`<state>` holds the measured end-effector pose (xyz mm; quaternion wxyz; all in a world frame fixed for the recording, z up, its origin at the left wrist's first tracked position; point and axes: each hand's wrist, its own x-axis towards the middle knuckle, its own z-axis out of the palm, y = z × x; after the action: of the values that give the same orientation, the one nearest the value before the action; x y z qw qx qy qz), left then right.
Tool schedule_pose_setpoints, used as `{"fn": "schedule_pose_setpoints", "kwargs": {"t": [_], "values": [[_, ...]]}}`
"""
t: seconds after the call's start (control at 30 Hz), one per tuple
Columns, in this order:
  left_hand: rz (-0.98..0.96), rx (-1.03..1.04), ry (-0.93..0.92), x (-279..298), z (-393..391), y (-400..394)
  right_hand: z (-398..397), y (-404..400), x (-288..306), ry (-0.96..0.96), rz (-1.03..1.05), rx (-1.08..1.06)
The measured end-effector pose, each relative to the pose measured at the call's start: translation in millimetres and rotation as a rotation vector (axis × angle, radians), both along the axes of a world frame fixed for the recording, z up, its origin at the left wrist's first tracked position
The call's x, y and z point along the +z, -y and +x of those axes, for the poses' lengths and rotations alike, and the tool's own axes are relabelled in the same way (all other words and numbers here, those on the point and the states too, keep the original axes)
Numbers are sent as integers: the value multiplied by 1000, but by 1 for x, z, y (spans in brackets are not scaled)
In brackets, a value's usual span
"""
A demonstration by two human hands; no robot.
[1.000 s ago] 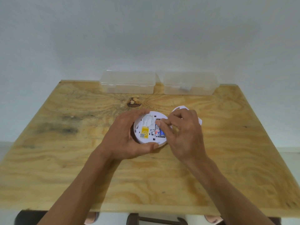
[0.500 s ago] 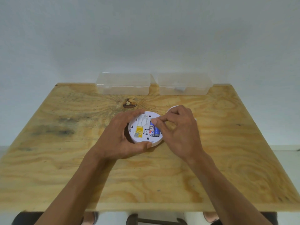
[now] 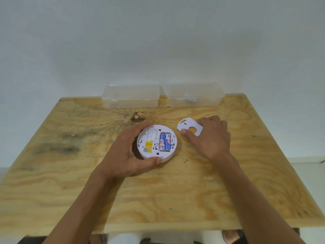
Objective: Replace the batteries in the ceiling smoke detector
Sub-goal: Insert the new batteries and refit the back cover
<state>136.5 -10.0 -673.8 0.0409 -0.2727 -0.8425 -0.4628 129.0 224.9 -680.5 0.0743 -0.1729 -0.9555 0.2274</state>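
A round white smoke detector [image 3: 151, 136] lies back side up on the wooden table [image 3: 175, 194]. Two blue and white batteries [image 3: 165, 142] sit side by side in its open compartment, next to a yellow sticker. My left hand [image 3: 126, 155] grips the detector's left and near rim, fingers and thumb curled round it. To the right lies a flat white cover plate [image 3: 187, 126] with a round hole. My right hand [image 3: 212, 138] holds that plate, thumb at its near edge and fingers curled over its right side.
Two clear plastic boxes stand at the table's far edge against the wall: the left box [image 3: 131, 97] and the right box [image 3: 195, 95], which holds a small pale object. A dark knot marks the wood just beyond the detector.
My right hand has left the battery compartment and moved right onto the cover plate. Both batteries now show in full. My left hand keeps its hold on the detector.
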Motion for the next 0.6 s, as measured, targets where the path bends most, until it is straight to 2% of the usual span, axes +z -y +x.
{"fn": "schedule_pose_setpoints", "kwargs": {"t": [0.23, 0.43, 0.53, 0.6], "values": [[29, -20, -7, 0, 0, 1, -4, -1, 5, -4, -163, 22], [28, 1, 1, -3, -1, 3, 3, -6, 21, -235, -509, 92], [68, -25, -31, -2, -3, 2, 7, -1, 42, -274, -662, 227], [97, -59, -45, 1, -4, 0, 8, 10, 52, -205, -627, 370]]}}
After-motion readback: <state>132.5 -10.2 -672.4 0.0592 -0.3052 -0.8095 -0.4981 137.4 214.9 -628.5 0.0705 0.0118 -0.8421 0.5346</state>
